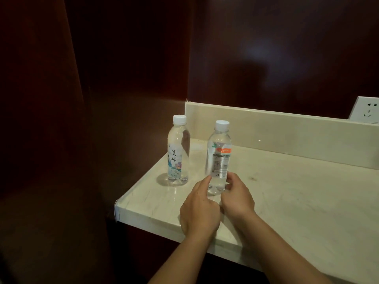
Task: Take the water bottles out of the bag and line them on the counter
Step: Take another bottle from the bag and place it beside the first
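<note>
At the far left stands dark wood panelling (92, 99), and just right of it the pale counter (287, 201) begins, its corner jutting toward the camera. The first bottle (178, 150) stands upright near that left edge, capped, its label facing forward, with nothing touching it. Just right of it, near but apart, the second bottle (219, 156) also stands upright on the counter, its printed label turned partly sideways. The left hand (200, 210) comes at it from the left with the forefinger stretched out to the bottle's lower side and the other fingers curled in; it grips nothing. The right hand (238, 198) is at the other side, thumb and fingertips pinching the base lightly, so the bottle seems to be getting turned or nudged into line with its neighbour. Further right the counter runs bare to a low backsplash (287, 128), and a wall socket (367, 111) sits at the far right edge. No bag is in view, so whether more bottles remain cannot be told. The risk here is a tip: the contact is low on a tall, narrow bottle, and a push from the forefinger that outweighs the pinch could rock it leftward into the first bottle, which stands close to the counter's edge and could be knocked off
</note>
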`<state>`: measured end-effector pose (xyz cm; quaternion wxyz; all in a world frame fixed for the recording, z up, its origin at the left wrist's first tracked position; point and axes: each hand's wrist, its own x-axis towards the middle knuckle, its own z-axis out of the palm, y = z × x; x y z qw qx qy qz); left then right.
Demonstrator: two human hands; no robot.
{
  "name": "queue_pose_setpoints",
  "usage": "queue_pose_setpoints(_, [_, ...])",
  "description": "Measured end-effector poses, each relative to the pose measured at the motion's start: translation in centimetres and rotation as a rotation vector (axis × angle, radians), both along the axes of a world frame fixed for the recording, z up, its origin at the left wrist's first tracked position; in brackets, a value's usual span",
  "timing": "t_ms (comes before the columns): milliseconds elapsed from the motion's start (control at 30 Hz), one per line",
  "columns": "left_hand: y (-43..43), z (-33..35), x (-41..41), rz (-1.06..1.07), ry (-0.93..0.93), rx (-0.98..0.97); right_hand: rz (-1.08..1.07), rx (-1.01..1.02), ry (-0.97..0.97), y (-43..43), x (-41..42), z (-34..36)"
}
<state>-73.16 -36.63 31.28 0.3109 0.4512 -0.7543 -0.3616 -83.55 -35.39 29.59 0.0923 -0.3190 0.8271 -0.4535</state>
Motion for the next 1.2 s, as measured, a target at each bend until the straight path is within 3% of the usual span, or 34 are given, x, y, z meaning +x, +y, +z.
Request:
queue_pose_setpoints(333, [-0.28, -0.39, -0.27, -0.055, -0.052, -0.008, -0.018, -0.287, -0.235, 0.45, -0.09, -0.31])
queue_pose_setpoints(533, [-0.21, -0.23, -0.24, -0.072, -0.051, 0.009, 0.063, -0.257, -0.141, 0.79, -0.17, -0.19])
queue_pose_setpoints(833, [-0.45, -0.23, -0.04, -0.083, 0.005, 0.046, 0.095, -0.315, -0.259, 0.63, -0.15, -0.13])
queue_pose_setpoints(1200, [-0.67, -0.07, -0.40, -0.067, -0.049, 0.065, 0.153, -0.277, -0.265, 0.37, -0.39, -0.40])
